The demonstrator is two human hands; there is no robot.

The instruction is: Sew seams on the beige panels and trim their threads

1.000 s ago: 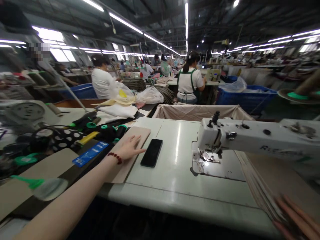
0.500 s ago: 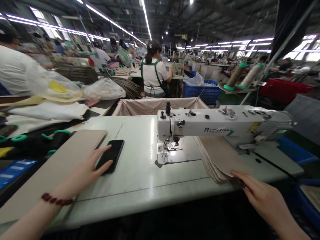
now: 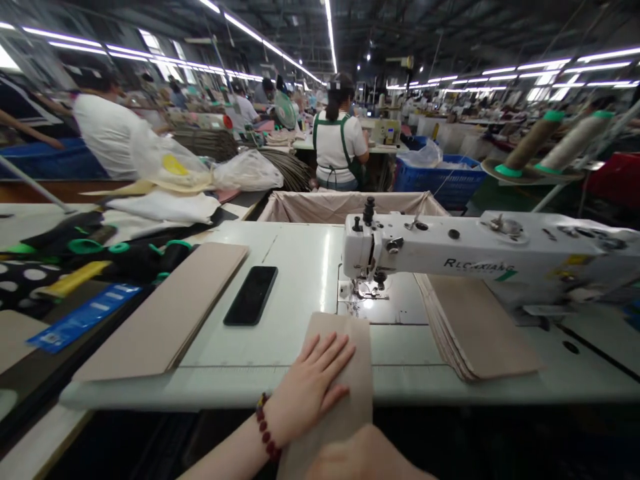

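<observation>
Head view, across the sewing table [image 3: 295, 250]:
- A tan panel [image 3: 165, 310] lies flat at the left.
- A black smartphone [image 3: 251, 295] sits just beside it.
- The left hand [image 3: 305, 393] rests open, its fingers [image 3: 325, 357] spread flat on a narrower tan panel [image 3: 361, 373], gripping nothing.
- That panel overhangs the table's front edge.
- The right hand [image 3: 360, 457] is at its lower end, fingers out of view, hold unclear.
- Stacked tan panels [image 3: 475, 327] lie under the sewing machine [image 3: 430, 250].

Lighting: bright, given by fluorescent tube lights [image 3: 270, 40] across the dark ceiling and by windows [image 3: 155, 47] at far left | Glare: is cast on the table top [image 3: 295, 253] and needle plate [image 3: 380, 300] | Shadows: are deepest below the near table edge | Blur: is seen on the right hand [image 3: 360, 457] | Distortion: lines are bowed toward left and right edges
</observation>
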